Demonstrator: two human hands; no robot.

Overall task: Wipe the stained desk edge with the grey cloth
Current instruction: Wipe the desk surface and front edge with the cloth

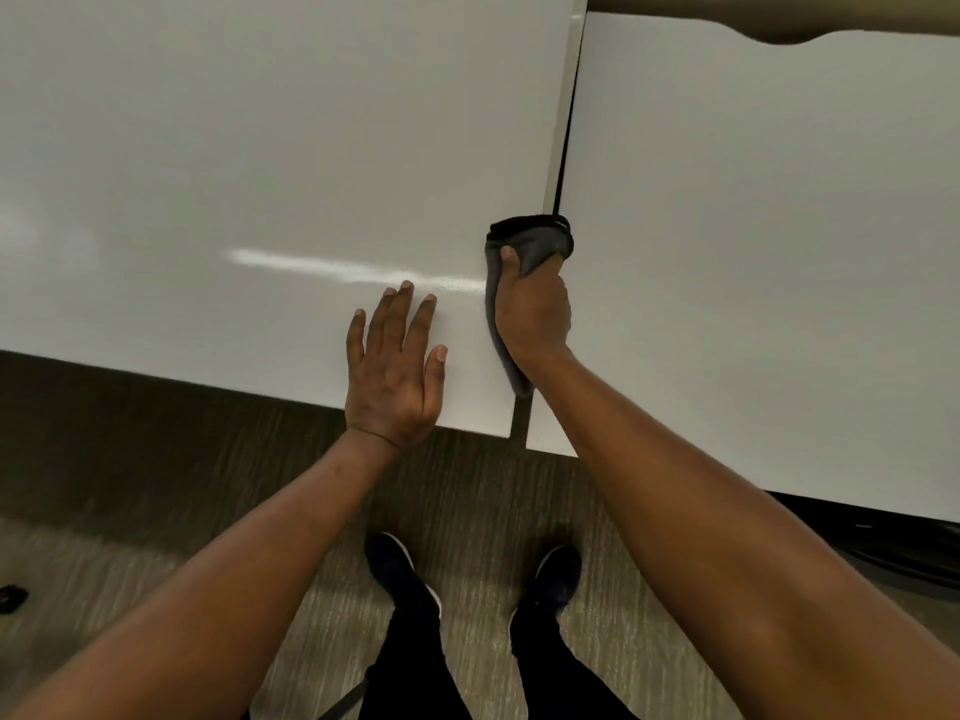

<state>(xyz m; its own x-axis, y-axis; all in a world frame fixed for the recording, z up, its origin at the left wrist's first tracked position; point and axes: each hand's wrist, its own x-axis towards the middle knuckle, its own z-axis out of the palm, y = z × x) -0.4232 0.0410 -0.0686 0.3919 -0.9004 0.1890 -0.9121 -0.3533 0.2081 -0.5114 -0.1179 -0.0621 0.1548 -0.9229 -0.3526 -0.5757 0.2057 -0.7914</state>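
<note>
1. Two white desks (270,163) side by side over grey carpet (130,485), narrow gap (563,148) between.
2. Left hand (395,366) flat on the left desk near its corner, fingers spread.
3. Right hand (532,309) clenched around the grey cloth (535,241), pressing it on the left desk's right edge at the gap.
4. Cloth tail hanging below the fist.

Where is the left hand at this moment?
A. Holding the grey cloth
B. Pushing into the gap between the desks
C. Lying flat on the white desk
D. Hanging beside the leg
C: the left hand lies open, fingers spread, on the white desk; the right hand holds the grey cloth.
</note>
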